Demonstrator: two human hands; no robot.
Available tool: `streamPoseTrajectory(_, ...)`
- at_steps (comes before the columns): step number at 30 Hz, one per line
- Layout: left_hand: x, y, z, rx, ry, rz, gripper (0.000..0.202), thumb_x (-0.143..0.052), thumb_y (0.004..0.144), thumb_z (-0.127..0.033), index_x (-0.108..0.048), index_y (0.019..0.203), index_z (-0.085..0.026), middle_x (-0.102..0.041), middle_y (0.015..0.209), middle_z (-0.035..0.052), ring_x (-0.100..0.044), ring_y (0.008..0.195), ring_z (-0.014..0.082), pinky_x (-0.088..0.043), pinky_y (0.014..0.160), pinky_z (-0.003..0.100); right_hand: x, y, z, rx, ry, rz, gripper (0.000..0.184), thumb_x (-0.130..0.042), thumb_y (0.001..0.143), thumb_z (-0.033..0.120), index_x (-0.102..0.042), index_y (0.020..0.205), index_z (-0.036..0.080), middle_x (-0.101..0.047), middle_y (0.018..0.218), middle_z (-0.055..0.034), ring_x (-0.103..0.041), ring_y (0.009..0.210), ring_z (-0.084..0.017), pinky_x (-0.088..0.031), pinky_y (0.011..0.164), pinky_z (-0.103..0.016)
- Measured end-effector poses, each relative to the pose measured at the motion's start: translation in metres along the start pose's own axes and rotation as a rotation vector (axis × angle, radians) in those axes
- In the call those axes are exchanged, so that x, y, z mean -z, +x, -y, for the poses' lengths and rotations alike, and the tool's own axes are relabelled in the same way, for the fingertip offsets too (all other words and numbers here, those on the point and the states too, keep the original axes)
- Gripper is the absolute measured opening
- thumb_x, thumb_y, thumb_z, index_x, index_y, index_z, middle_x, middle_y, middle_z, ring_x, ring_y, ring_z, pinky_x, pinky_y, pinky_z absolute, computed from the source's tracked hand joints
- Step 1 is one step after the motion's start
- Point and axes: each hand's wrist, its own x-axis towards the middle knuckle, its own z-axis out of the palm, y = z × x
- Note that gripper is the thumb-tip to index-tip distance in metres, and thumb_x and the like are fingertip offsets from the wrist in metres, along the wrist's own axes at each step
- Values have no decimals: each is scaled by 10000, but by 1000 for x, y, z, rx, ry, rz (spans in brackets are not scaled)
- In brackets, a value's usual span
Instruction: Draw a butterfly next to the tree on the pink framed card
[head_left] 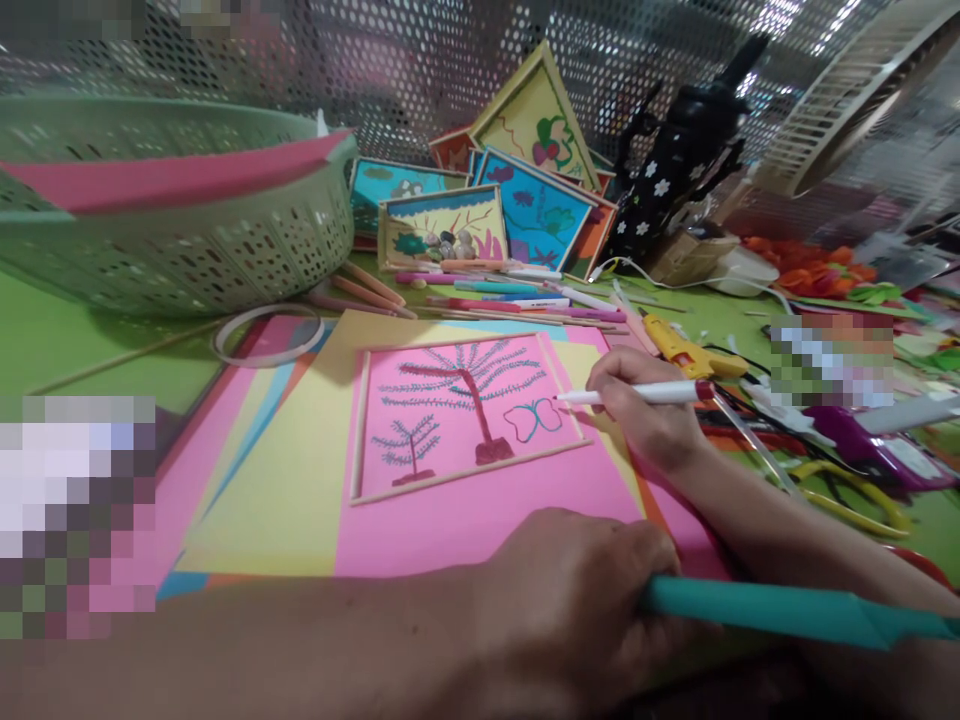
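Observation:
My right hand grips a white marker with a dark red end, its tip just right of a butterfly outline. The drawing is on pink paper, with two palm-like trees in brown and teal, framed by thin wooden sticks. Closer to me, my left hand is closed round a long teal marker that points right. Its fingers are partly hidden and somewhat blurred. Yellow paper and other coloured sheets lie underneath the drawing.
A green basket stands at the back left, near a white ring. Framed pictures lean behind scattered pens. Right of them are a black floral flask, a fan, a yellow glue gun and yellow-handled scissors.

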Motion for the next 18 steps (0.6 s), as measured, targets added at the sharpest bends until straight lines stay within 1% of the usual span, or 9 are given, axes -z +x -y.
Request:
streamPoseTrajectory(3, 0, 0, 0, -8, -20, 2, 287, -520, 884, -425, -453, 720, -200, -513, 654, -39, -383, 543, 98, -237, 510, 224, 0, 1, 0, 15, -40, -2, 154, -504, 691, 204, -491, 538, 213, -482, 490, 35, -454, 463, -111, -369, 438, -248)
streamPoseTrajectory(7, 0, -2, -1, -32, -42, -10, 268, -537, 880, -388, -447, 717, -196, -497, 645, -43, -362, 535, 91, -229, 501, 217, 1, 1, 4, 64, -119, 22, 157, -477, 676, 216, -480, 520, 217, -501, 485, 26, -451, 456, -108, -342, 431, -248)
streamPoseTrajectory(11, 1, -3, -1, -25, -46, 3, 257, -541, 880, -369, -443, 717, -195, -490, 650, -42, -359, 541, 92, -239, 503, 214, 1, 2, 5, 79, -139, 12, 159, -466, 673, 205, -476, 515, 216, -497, 477, 28, -439, 452, -104, -327, 430, -244)
streamPoseTrajectory(18, -4, -2, 4, -98, -78, -61, 249, -568, 880, -346, -450, 725, -190, -480, 632, -53, -356, 529, 81, -229, 501, 213, 2, 0, 7, 127, -127, 9, 173, -476, 694, 187, -483, 523, 212, -501, 486, 31, -455, 450, -98, -344, 423, -231)
